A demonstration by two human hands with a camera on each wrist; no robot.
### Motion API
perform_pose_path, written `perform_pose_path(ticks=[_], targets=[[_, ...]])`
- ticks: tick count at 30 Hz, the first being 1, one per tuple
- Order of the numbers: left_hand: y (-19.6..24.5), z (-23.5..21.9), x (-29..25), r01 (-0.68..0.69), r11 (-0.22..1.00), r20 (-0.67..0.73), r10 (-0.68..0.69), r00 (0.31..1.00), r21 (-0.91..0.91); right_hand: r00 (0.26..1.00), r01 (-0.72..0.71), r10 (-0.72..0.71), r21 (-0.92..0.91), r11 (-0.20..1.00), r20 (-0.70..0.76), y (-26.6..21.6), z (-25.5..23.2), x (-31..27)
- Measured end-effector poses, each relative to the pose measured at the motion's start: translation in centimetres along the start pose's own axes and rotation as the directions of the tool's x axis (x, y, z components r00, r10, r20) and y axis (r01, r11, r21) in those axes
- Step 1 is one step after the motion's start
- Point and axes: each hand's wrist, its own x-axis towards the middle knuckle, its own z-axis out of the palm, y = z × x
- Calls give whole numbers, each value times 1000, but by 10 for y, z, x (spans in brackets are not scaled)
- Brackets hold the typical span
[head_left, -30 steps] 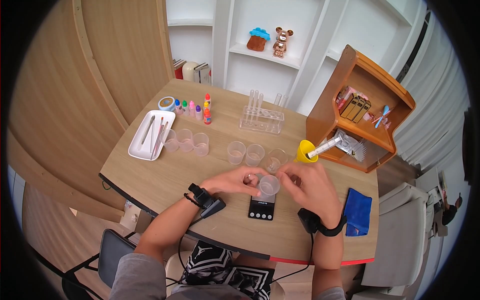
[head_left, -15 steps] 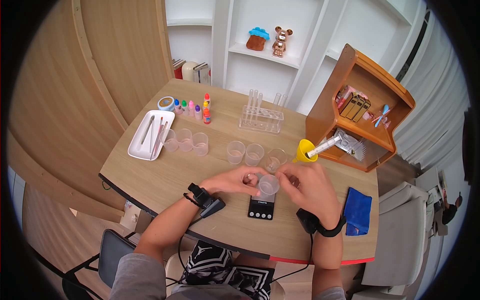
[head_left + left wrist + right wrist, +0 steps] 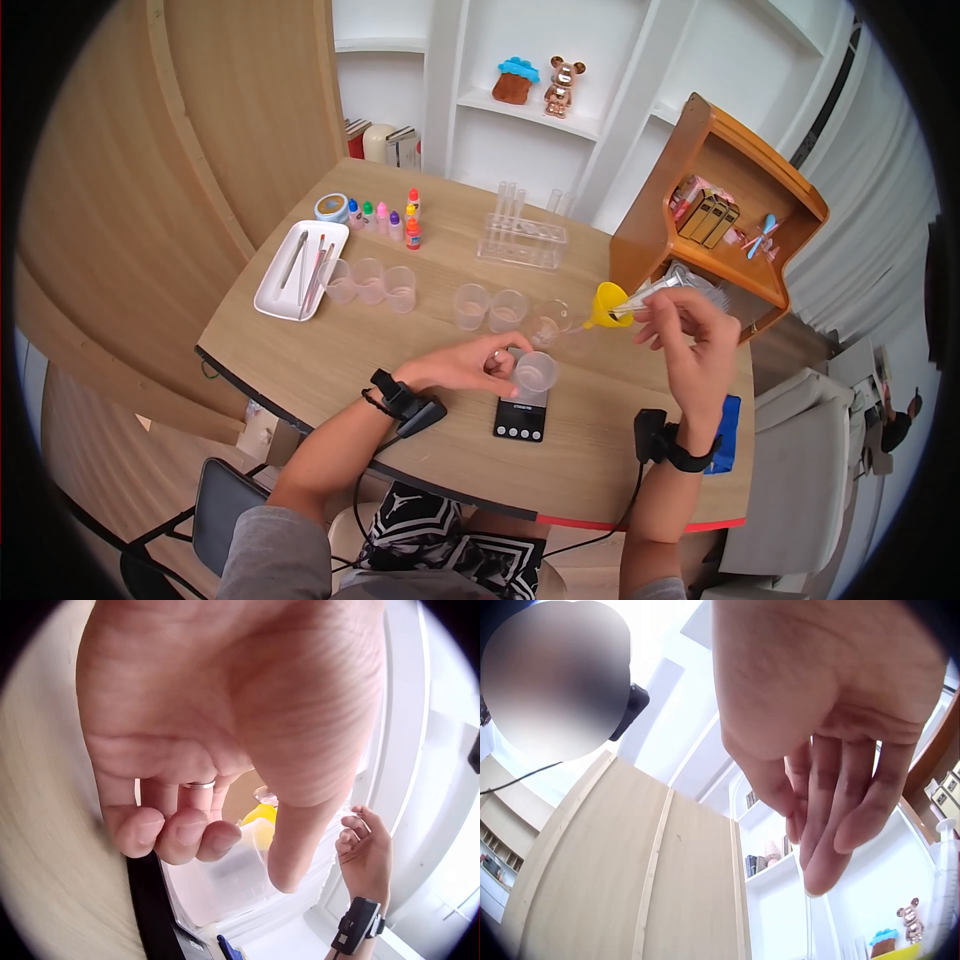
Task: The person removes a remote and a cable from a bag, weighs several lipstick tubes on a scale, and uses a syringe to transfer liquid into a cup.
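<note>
On a small black digital scale [image 3: 519, 422] sits a clear plastic cup [image 3: 535, 374]. My left hand [image 3: 462, 365] holds the cup from its left side, thumb near and curled fingers beyond; the thumb overlaps the cup wall [image 3: 217, 892] in the left wrist view. My right hand [image 3: 697, 345] is raised to the right, its fingers loosely bent. Its fingertips overlap a syringe [image 3: 650, 290] that leans in a yellow funnel [image 3: 606, 300]. In the right wrist view the syringe [image 3: 943, 889] stands apart from the hand.
Several clear cups [image 3: 400, 290] stand in a row across the table. A test-tube rack [image 3: 522, 243], small dropper bottles [image 3: 383, 218] and a white tray [image 3: 262, 290] of slim tools are farther back. A wooden cabinet [image 3: 640, 215] stands right; a blue cloth [image 3: 728, 435] lies by the right wrist.
My right hand has left the cup's side and moved up and right to the syringe and funnel. The left hand stays at the cup on the scale.
</note>
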Motion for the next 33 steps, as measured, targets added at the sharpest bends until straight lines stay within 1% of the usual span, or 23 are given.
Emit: perform_pose_path(ticks=[2,3,5,6,7,9,10,12,13,15,16,18,19,21,25,27,28,30,31,33], targets=[[3,0,-4,14,1000,-4,-14,1000,20,1000,-10,12,-91,996,23,6,9,1],[5,-1,-7,28,999,-14,-27,1000,39,1000,-13,15,-91,996,20,12,13,1],[1,-3,-10,31,997,-38,-28,999,70,986,78,-41,-223,972,164,24,21,2],[1,-4,-11,32,995,-63,-26,998,99,978,58,-3,-263,963,207,20,25,2],[1,-5,-12,33,995,-64,-27,998,99,978,58,-2,-262,963,207,20,28,2],[4,-7,-13,22,969,-44,-11,999,247,959,96,-4,-314,945,282,24,32,1],[6,-6,-13,22,969,-44,-12,999,246,959,96,-3,-314,945,283,24,32,1],[11,-4,-15,43,887,-7,-45,999,460,957,75,23,-324,943,288,24,32,0],[13,-1,-16,42,888,-6,-44,999,457,957,74,25,-326,943,290,24,31,0],[16,8,-19,120,796,-49,-113,992,594,957,63,27,-299,952,288,19,27,-1],[18,11,-20,119,798,-50,-111,993,591,956,65,27,-301,951,291,16,25,-1],[25,18,-21,122,683,-61,-112,992,720,958,71,40,-369,927,285,6,21,-2],[29,21,-22,121,688,-62,-110,992,715,956,71,44,-373,925,291,2,19,-3],[37,24,-22,183,616,-91,-178,980,767,966,60,35,-354,933,257,-5,12,-5],[33,28,-23,168,598,-118,-123,985,784,965,78,10,-324,943,262,-14,-7,-11],[28,31,-26,156,583,-146,-64,987,797,947,-7,99,-288,958,307,-14,-12,-18],[24,32,-26,157,591,-146,-66,987,791,944,-11,107,-292,956,312,-10,-10,-24],[18,32,-25,132,567,-155,-7,988,813,909,3,101,-250,968,405,10,-3,-37],[17,33,-25,129,574,-153,-6,988,808,906,1,108,-256,967,408,19,2,-45],[16,33,-25,139,544,-161,-7,987,828,848,-100,205,-231,968,488,37,19,-62]])
